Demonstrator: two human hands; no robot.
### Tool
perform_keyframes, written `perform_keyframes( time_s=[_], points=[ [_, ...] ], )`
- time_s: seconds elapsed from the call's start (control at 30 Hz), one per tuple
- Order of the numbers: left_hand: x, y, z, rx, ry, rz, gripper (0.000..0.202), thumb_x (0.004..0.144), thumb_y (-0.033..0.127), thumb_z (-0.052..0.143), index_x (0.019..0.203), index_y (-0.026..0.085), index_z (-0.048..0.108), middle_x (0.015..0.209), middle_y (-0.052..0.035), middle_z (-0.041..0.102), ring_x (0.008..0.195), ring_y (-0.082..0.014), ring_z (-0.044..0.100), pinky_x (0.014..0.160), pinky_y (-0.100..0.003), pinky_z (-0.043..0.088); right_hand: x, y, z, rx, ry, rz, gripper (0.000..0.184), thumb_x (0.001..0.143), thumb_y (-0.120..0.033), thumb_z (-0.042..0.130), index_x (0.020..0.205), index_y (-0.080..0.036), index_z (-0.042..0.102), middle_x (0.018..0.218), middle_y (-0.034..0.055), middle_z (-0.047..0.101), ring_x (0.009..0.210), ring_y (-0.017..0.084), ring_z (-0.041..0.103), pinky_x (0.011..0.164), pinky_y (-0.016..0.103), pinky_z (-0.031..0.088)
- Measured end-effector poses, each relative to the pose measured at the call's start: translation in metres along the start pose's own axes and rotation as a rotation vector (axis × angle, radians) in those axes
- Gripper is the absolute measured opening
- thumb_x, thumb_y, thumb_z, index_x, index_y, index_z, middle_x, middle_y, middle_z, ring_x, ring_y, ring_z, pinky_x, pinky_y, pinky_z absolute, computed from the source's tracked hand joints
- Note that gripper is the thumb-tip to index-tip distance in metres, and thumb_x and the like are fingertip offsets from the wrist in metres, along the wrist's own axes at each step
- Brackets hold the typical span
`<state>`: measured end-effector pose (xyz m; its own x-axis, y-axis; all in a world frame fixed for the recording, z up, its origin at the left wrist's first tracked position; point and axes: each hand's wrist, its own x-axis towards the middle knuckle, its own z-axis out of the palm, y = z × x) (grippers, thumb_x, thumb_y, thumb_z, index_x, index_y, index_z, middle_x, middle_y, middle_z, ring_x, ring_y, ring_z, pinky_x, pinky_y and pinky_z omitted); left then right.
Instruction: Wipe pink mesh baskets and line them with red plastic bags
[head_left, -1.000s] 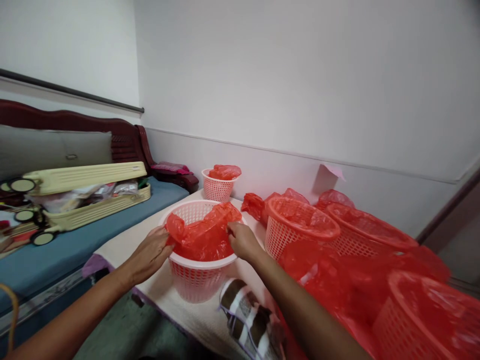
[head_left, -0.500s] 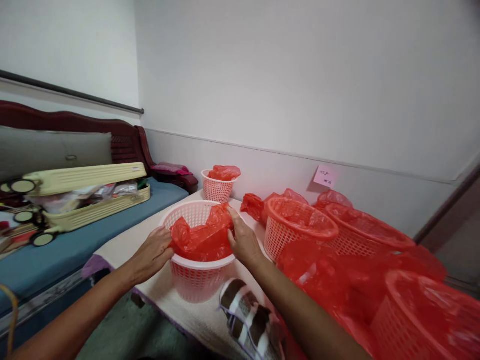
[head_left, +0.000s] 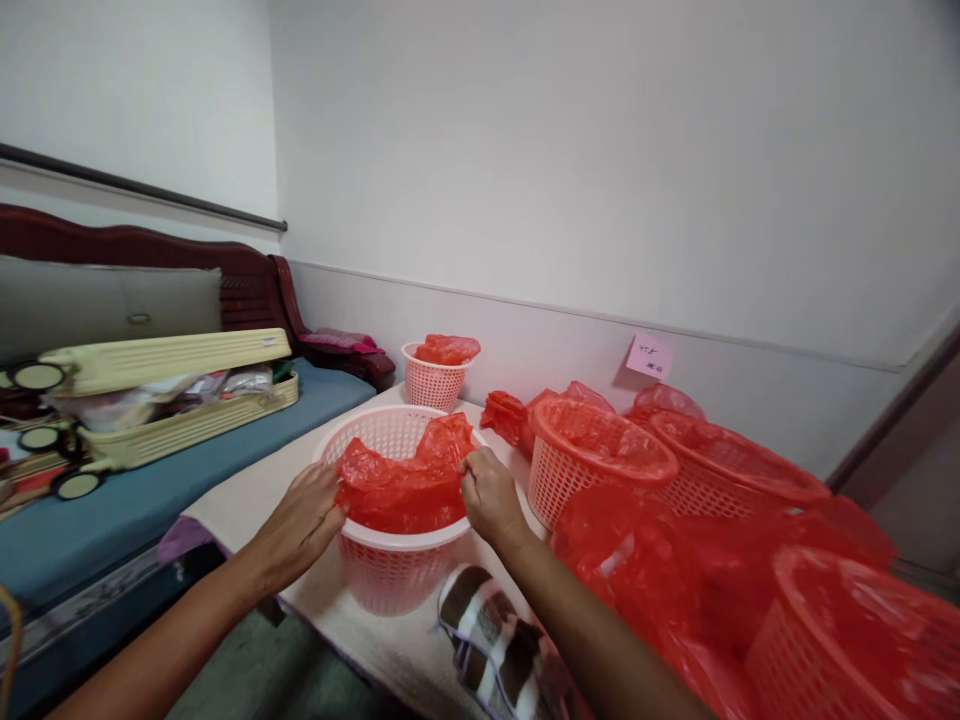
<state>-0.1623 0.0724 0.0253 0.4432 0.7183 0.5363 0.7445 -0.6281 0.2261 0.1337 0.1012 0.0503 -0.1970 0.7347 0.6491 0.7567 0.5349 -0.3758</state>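
A pale pink plastic basket [head_left: 382,575] stands on the cloth-covered table in front of me. A crumpled red plastic bag [head_left: 405,485] lies inside it, reaching over the rim. My left hand [head_left: 304,520] pinches the bag's left edge at the basket's rim. At the right rim, my right hand [head_left: 489,492] is closed on the bag's other edge. The bag is stretched between both hands.
A small pink basket [head_left: 433,378] with a red bag stands at the back. Several orange-red baskets [head_left: 592,455] lined with red bags crowd the right side. A striped cloth [head_left: 495,640] lies at the table's near edge. An open yellow suitcase [head_left: 161,385] rests on the blue sofa to the left.
Both hands have shifted along the basket rim and pulled the red bag wider; the bag's shape has changed, and the view has tilted slightly.
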Motion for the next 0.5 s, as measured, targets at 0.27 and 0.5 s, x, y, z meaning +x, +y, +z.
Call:
perform_keyframes(
  time_s=[0.27, 0.5],
  points=[
    [-0.016, -0.019, 0.02, 0.086, 0.084, -0.022, 0.054, 0.095, 0.041, 0.032, 0.139, 0.011, 0.044, 0.144, -0.0209, 0.047, 0.136, -0.0324, 0.04, 0.115, -0.053, 0.025, -0.016, 0.003, -0.001, -0.143, 0.128, -0.036, 0.025, 0.092, -0.02, 0.035, 0.07, -0.022, 0.046, 0.073, 0.0048, 0.055, 0.074, 0.021, 0.051, 0.072, 0.036, 0.037],
    [-0.015, -0.002, 0.004, 0.11, 0.07, 0.082, 0.049, 0.096, 0.032, 0.035, 0.145, 0.026, 0.039, 0.148, -0.0072, 0.046, 0.134, -0.0242, 0.042, 0.117, -0.043, 0.025, -0.029, 0.003, 0.0, -0.07, 0.142, -0.044, 0.027, 0.094, -0.018, 0.033, 0.071, -0.022, 0.047, 0.074, 0.0036, 0.054, 0.075, 0.02, 0.048, 0.071, 0.034, 0.036]
  ],
)
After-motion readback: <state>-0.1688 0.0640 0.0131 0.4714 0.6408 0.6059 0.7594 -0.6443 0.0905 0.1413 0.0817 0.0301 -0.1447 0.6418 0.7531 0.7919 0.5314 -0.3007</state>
